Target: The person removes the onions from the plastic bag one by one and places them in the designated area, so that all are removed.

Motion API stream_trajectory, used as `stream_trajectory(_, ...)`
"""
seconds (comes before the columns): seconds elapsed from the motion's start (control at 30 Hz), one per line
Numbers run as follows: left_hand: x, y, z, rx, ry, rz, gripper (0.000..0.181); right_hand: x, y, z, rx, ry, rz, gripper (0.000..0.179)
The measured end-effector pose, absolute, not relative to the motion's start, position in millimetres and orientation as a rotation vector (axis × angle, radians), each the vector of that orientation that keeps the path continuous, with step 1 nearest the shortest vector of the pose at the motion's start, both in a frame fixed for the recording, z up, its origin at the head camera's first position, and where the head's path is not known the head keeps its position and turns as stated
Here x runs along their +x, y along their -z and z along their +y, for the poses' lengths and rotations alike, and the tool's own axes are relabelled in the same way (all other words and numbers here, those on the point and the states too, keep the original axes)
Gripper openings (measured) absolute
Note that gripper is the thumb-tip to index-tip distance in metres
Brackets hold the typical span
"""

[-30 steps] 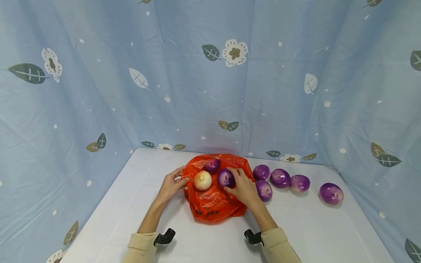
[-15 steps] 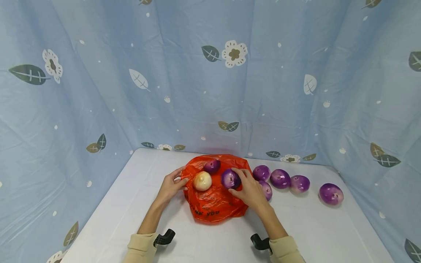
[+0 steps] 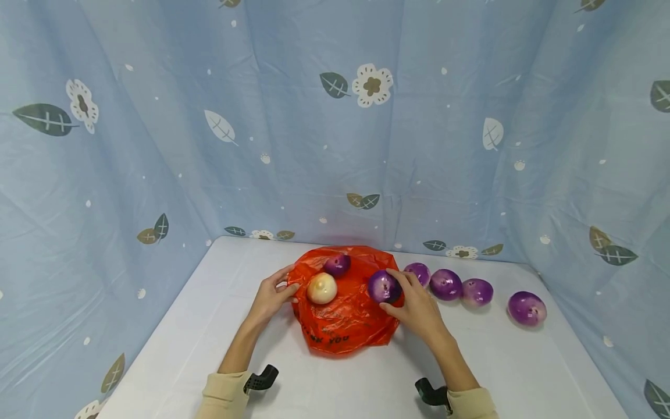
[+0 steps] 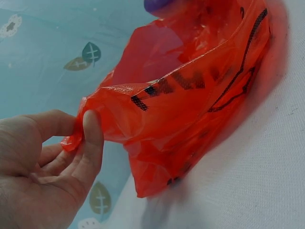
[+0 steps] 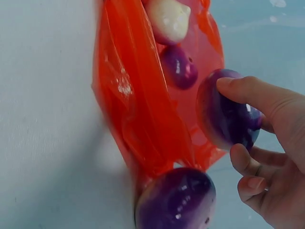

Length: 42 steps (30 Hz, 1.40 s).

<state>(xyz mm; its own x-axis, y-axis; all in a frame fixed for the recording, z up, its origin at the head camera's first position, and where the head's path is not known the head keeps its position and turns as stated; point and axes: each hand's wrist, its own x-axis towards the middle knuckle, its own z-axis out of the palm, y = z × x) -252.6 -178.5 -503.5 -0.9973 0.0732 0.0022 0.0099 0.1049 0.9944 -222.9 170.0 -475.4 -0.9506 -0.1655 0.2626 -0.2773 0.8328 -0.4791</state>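
Note:
A red plastic bag point(image 3: 345, 317) lies with its mouth spread on the white table. My left hand point(image 3: 271, 299) pinches the bag's left rim between thumb and fingers; the left wrist view shows the pinched film point(image 4: 107, 119) close up. Within the bag sit a pale-topped onion point(image 3: 321, 288) and, behind it, a purple onion point(image 3: 337, 265). My right hand point(image 3: 419, 305) grips another purple onion point(image 3: 381, 287) over the bag's right side. Its fingers and thumb curl round that onion, as the right wrist view also shows.
Right of the bag, several glossy purple onions stand in a row point(image 3: 446, 284), with a single purple onion point(image 3: 527, 309) farther right. One onion point(image 5: 176, 202) touches the bag's edge; my right hand hides it in the head view. A blue patterned curtain point(image 3: 293, 128) surrounds the table.
My right hand has carried its purple onion rightward, from the bag's middle to its right edge, now covering the near onion there. The left hand has kept its place on the rim.

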Motion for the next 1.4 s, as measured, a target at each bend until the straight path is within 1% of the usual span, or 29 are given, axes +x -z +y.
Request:
stream_trajectory(0.57,-252,501,-178,0.070,-2.071,2.299,0.054,-211,468,213,0.303,-0.766,-2.725,0.079)
stream_trajectory(1.1,-251,501,-178,0.060,-2.068,2.300,0.056,-204,472,256,0.232,-0.707,-2.690,0.080)
stream_trajectory(1.4,-250,502,-178,0.051,-2.061,2.299,0.055,-201,480,272,0.197,-0.672,-2.664,0.081)
